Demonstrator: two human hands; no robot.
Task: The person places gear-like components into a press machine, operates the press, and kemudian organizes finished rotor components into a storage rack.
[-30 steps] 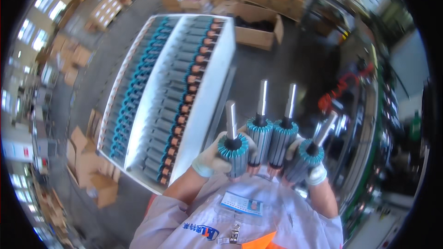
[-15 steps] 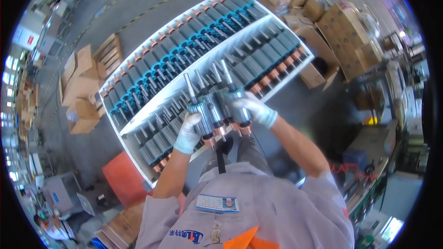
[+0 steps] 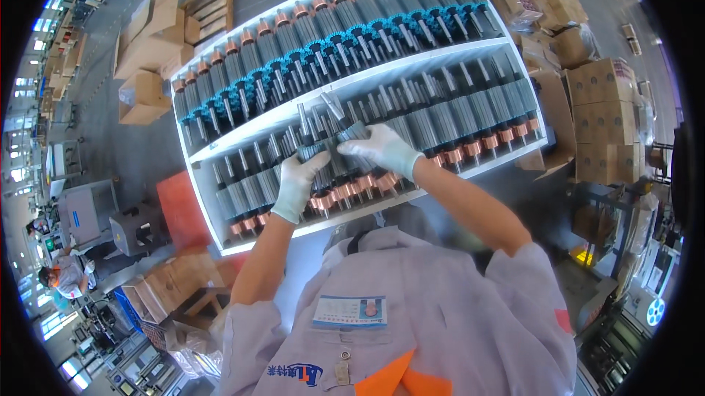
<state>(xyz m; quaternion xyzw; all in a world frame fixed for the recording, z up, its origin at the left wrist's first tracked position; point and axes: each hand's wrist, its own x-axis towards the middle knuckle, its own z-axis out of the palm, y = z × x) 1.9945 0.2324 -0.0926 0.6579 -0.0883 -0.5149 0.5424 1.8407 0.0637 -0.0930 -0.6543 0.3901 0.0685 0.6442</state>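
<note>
Both my hands, in white gloves, are over the near compartment of a white divided bin [image 3: 192, 201] packed with motor armatures. Each armature has a grey ridged core, a steel shaft and a copper commutator. My left hand [image 3: 299, 179] is closed around an armature [image 3: 311, 150] standing among others in the near row. Just to its right, my right hand [image 3: 383, 149] grips another armature [image 3: 353, 132], whose shaft tilts up to the left. The gloves hide part of both cores. In the far compartment, more armatures [image 3: 283, 29] stand with teal windings and copper ends away from me.
A white divider [image 3: 242, 130] runs lengthwise through the bin. Stacked cartons [image 3: 606, 117] stand beyond its right end. Open cardboard boxes [image 3: 150, 36] and a wooden pallet [image 3: 209, 6] lie at far left. A red panel [image 3: 182, 209] is beside the left end. Another person [image 3: 70, 275] is at lower left.
My hands have lowered the armatures from near my body into the bin's near compartment. The view has turned, so the bin appears more level and farther right.
</note>
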